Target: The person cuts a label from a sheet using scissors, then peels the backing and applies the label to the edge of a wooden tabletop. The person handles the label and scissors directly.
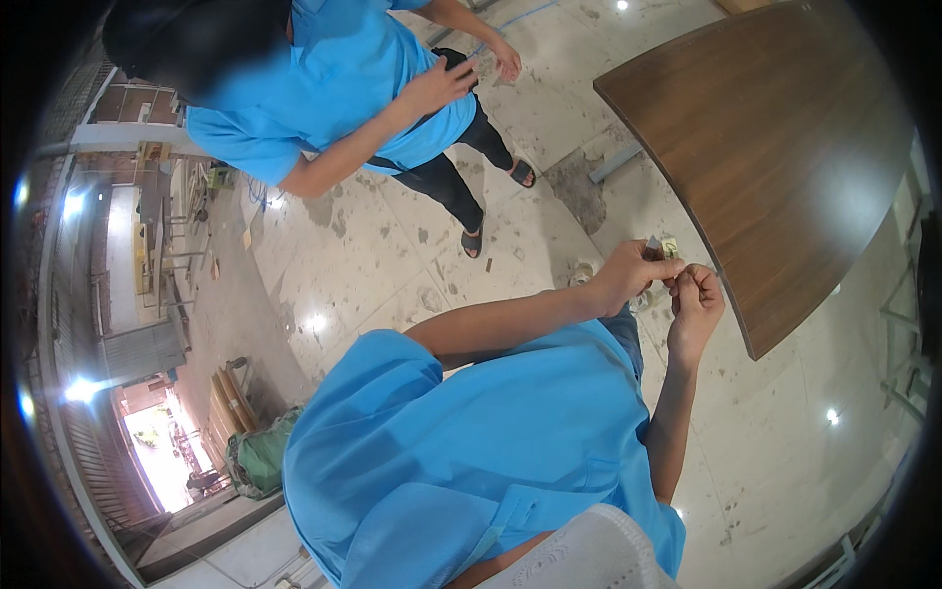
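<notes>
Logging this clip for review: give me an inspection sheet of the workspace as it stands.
Surface: dark wooden tabletop, bare where visible.
Job's things: small yellowish piece pinched between both hands.
Clutter: green bag on the stained tiled floor.
Grippers: left hand and right hand both closed on the piece.
Cables: blue line on the floor.
Surroundings: another person in a blue shirt stands nearby.
</notes>
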Tool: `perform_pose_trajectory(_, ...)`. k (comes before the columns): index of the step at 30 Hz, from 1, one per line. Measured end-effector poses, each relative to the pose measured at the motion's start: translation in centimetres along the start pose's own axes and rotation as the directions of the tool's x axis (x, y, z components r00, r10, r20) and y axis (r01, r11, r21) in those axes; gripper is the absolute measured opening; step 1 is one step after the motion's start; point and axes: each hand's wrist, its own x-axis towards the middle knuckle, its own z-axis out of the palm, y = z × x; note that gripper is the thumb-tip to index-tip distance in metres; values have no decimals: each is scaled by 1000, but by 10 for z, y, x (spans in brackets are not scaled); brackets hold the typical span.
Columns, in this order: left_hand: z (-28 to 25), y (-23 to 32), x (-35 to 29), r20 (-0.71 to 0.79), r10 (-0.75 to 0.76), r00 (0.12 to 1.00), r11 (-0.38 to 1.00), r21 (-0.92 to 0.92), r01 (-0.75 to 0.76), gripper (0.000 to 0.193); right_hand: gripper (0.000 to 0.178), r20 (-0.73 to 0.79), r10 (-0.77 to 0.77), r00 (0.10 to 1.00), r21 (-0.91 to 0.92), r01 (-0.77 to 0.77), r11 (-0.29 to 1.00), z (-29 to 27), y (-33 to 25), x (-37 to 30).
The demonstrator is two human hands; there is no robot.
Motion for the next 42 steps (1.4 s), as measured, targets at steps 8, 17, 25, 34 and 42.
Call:
perform_pose_trajectory(8,-19,-9,-12,24,-81,996,989,-126,83,27,5,-35,51,998,36,-50,998,17,9,-16)
perform_pose_trajectory(17,-29,-10,-24,169,-103,980,967,-213,138,12,7,-8,-83,997,-49,82,995,21,10,-31)
perform_pose_trajectory(25,-16,-2,-19,270,-182,946,923,-284,259,18,8,-42,-20,999,-8,20,1000,18,-16,-37)
perform_pose_trajectory(34,-3,-2,-15,207,-96,974,981,-148,128,19,8,-71,-60,996,1,60,998,11,-21,-41)
perform_pose_trajectory(42,7,-2,-9,197,-89,976,980,-155,121,19,9,-132,-65,989,-1,65,998,0,-17,-43)
